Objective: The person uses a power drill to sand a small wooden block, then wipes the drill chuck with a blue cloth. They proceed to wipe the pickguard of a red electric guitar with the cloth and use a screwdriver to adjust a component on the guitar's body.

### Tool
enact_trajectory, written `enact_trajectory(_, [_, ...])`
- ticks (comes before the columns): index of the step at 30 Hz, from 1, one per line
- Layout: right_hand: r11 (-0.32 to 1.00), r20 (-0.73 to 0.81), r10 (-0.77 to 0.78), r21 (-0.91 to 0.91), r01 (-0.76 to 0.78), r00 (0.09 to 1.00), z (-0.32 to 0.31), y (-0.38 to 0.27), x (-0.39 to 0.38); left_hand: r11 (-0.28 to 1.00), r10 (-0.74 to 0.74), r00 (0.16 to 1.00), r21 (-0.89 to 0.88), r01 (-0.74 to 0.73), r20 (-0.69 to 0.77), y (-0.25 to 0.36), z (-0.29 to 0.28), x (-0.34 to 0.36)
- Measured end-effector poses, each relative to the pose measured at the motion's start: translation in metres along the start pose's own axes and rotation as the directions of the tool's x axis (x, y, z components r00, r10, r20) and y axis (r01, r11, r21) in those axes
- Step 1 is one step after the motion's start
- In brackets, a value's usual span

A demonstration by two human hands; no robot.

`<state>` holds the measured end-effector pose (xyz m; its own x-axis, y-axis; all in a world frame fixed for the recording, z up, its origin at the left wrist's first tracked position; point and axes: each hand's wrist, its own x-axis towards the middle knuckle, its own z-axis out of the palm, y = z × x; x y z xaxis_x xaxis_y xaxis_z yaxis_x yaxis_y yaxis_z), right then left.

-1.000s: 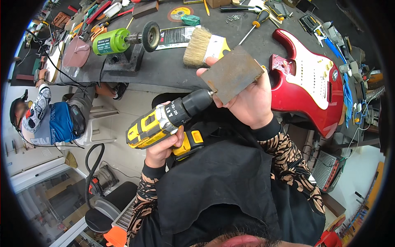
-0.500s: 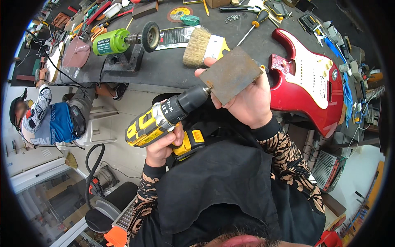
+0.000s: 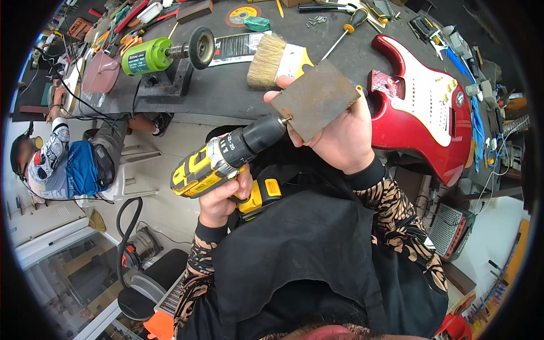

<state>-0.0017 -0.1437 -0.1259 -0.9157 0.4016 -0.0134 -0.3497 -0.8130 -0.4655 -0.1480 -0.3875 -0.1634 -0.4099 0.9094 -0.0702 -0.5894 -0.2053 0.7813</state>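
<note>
My left hand [image 3: 222,198] is wrapped round the grip of a yellow and black cordless drill [image 3: 207,164]. The drill's black chuck points up and to the right, and its short bit meets a corner of a flat, brownish square metal plate [image 3: 317,101]. Under and behind this plate, my right hand [image 3: 343,141] grips it, with fingertips showing past its left edge and the palm beneath. Just beyond the plate lies a wide bristle brush [image 3: 269,62] on the dark bench.
A red electric guitar body [image 3: 416,107] lies on the bench [image 3: 226,90] at right. Left of the brush stands a green bench grinder [image 3: 147,58]. A screwdriver [image 3: 345,31] and a cutting disc [image 3: 241,15] lie farther back. Another person [image 3: 79,164] sits at far left.
The whole view has shifted slightly, moving the bench things a little up and left. Both hands keep their holds, and the bit still touches the plate's corner.
</note>
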Motion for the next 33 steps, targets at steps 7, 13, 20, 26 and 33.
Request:
enact_trajectory(7, [0.996,-0.006,-0.031,-0.085,0.031,0.999,-0.002,-0.003,0.002,1.000,-0.010,1.000,-0.022,0.010,-0.017,0.001,0.000,-0.001])
enact_trajectory(13, [0.973,-0.035,-0.068,-0.222,0.058,0.997,0.004,-0.009,0.000,1.000,-0.010,0.999,0.000,0.010,-0.031,0.000,-0.007,-0.002])
enact_trajectory(20, [0.936,-0.081,-0.101,-0.347,0.067,0.992,0.011,-0.009,-0.001,1.000,-0.019,0.999,-0.015,0.018,-0.050,-0.002,-0.015,-0.005])
enact_trajectory(26, [0.919,-0.158,-0.135,-0.389,0.064,0.978,0.020,-0.005,0.001,1.000,-0.024,0.998,-0.022,0.022,-0.057,-0.001,-0.013,-0.004])
enact_trajectory(33, [0.924,-0.141,-0.125,-0.377,0.064,0.982,0.018,-0.006,0.002,1.000,-0.024,0.999,0.004,0.024,-0.037,0.000,-0.011,-0.003])
